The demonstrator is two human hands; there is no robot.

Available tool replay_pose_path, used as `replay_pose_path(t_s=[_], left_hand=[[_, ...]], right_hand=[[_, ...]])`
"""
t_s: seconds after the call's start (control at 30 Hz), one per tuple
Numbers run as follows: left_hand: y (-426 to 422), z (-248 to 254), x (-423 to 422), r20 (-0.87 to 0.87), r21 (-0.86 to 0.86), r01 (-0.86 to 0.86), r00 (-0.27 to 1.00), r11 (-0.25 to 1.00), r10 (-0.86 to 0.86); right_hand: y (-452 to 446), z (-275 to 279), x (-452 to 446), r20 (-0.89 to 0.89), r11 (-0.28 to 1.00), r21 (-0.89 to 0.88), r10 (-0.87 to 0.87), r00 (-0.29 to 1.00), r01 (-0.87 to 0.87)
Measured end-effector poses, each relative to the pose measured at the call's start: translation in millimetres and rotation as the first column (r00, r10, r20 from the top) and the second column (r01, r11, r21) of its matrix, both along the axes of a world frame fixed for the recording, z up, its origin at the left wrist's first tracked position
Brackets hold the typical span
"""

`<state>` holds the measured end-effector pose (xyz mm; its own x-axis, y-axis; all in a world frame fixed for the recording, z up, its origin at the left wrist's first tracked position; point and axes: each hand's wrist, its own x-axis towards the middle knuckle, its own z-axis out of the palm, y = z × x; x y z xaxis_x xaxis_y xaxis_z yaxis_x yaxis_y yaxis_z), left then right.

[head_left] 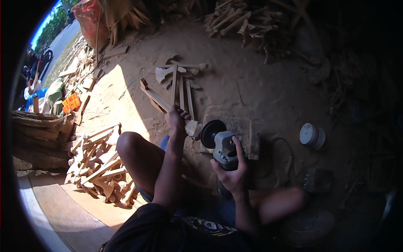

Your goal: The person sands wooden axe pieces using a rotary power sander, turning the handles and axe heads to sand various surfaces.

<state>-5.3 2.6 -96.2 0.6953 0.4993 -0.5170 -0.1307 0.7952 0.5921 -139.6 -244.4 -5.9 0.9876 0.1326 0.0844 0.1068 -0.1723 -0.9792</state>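
Currently gripping a pale, blunt-ended wooden piece [192, 127] in the curled left hand [178, 117], close by the black round disc [212, 132] of a grey, rounded handheld grinder [225, 148]. Clasping that grinder in the right hand [234, 173], with thumb and forefinger around its body. Sitting on brown earthen ground [235, 84].

Power tool [226, 153]: grey housing, matt, hard, plastic-looking. Disc [206, 135]: black, smooth, faint sheen. Wood piece [192, 127] beside disc: pale, bare, matt. Wood pile [100, 172] in sunlight: raw, unvarnished, dry-looking. Ground [228, 86]: sandy, dusty, uneven. Flat sheet [69, 206]: wood-like, smooth, dull. Folded sacking [40, 132]: coarse cloth, rough. Red bag [88, 23]: thin plastic, crinkled. Shirt [145, 227]: dark matt cloth, printed lettering.
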Motion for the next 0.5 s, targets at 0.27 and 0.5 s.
replay_pose_path(t_s=[0.27, 0.5], left_hand=[[-13.1, 21.5, -4.2, -0.065, 0.182, 0.018, 0.998, 0.983, -0.007], [-15.3, 30.4, 0.7, -0.102, 0.143, -0.009, 0.995, 0.99, 0.024]], right_hand=[[4.8, -0.6, -2.3, 0.085, 0.998, -0.056, -0.023, 0.996, 0.028], [3.8, -9.5, 2.1, 0.121, 0.997, -0.054, -0.054, 0.991, 0.061]])
